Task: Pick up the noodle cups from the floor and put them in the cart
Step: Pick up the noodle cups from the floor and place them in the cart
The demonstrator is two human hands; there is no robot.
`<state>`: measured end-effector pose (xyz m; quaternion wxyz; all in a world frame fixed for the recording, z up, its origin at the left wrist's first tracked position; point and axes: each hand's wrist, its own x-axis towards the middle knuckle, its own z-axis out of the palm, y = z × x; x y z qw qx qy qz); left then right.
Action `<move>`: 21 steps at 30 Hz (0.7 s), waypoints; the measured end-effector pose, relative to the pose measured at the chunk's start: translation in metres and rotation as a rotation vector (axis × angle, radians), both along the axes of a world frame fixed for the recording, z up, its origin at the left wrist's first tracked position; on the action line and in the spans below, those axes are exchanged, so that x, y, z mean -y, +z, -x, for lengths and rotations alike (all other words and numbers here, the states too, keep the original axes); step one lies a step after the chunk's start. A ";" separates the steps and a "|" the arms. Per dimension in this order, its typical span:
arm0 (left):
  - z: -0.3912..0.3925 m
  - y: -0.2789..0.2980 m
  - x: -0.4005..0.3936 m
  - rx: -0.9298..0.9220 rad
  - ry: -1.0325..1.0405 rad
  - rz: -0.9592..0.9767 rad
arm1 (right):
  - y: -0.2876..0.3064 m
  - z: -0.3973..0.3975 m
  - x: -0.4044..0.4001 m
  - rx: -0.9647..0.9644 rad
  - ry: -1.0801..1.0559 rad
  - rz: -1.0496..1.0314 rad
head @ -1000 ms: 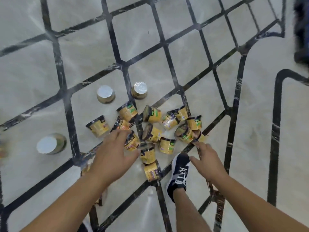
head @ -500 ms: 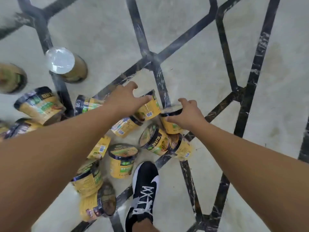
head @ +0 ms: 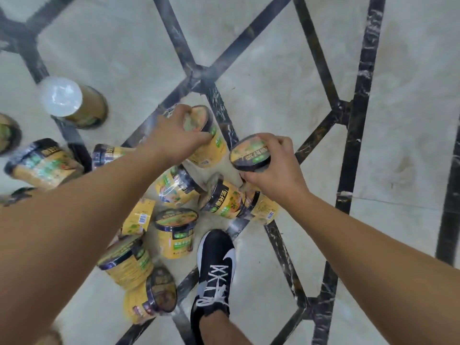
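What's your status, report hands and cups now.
Left hand grips one noodle cup; right hand grips another cup by its lid rim. Other cups lie scattered on floor. Shoe beside pile. Cart not in view.

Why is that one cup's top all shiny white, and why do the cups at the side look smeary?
Head view: light glares off the foil bottom of the upturned cup, washing it white; the cups at the left edge are smeared by motion blur, while the cup in the right hand looks sharp.
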<state>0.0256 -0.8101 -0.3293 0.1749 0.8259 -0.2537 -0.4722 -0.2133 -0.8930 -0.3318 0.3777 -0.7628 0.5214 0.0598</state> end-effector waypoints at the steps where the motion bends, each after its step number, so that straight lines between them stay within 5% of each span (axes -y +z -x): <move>1: -0.003 0.024 -0.015 0.018 0.005 0.043 | 0.023 0.002 -0.007 0.015 -0.002 0.023; 10: -0.032 0.274 -0.273 0.253 0.035 0.268 | 0.276 -0.047 -0.154 0.176 0.199 0.178; 21: -0.064 0.529 -0.739 0.445 0.458 0.244 | 0.490 -0.213 -0.531 0.561 0.776 0.132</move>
